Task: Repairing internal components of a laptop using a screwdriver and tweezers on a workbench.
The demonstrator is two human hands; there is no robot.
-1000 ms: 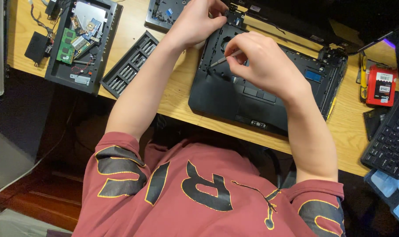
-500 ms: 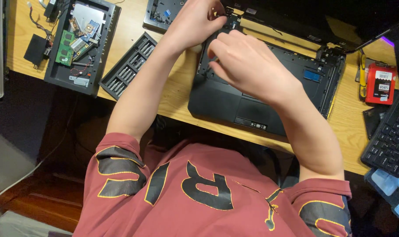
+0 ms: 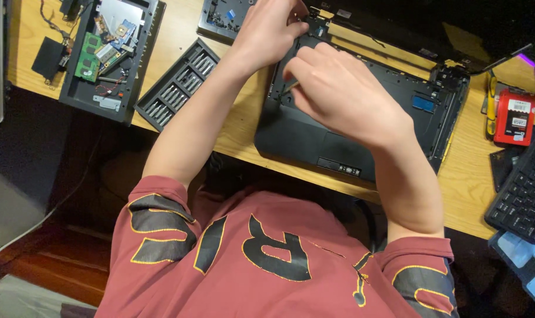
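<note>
A black laptop base (image 3: pixel 314 138) with its keyboard removed lies open on the wooden desk (image 3: pixel 244 126). My left hand (image 3: pixel 267 32) curls over the base's back left corner by the hinge and holds it. My right hand (image 3: pixel 344 97) hovers over the left part of the base with its fingers closed around a thin screwdriver (image 3: pixel 288 89). Only a short bit of the shaft shows below the fingers, pointing down into the base. The tip is hidden by my hand.
A black case of screwdriver bits (image 3: pixel 176 85) lies left of my arm. Farther left stands a dark tray (image 3: pixel 79 94) with green circuit boards and loose parts. A red box (image 3: pixel 514 118), a yellow tool (image 3: pixel 491 100) and a black keyboard (image 3: pixel 523 188) sit at the right.
My right hand has moved left and down onto the laptop base, and the screwdriver shaft is now mostly hidden under it. My left hand stays at the back left corner.
</note>
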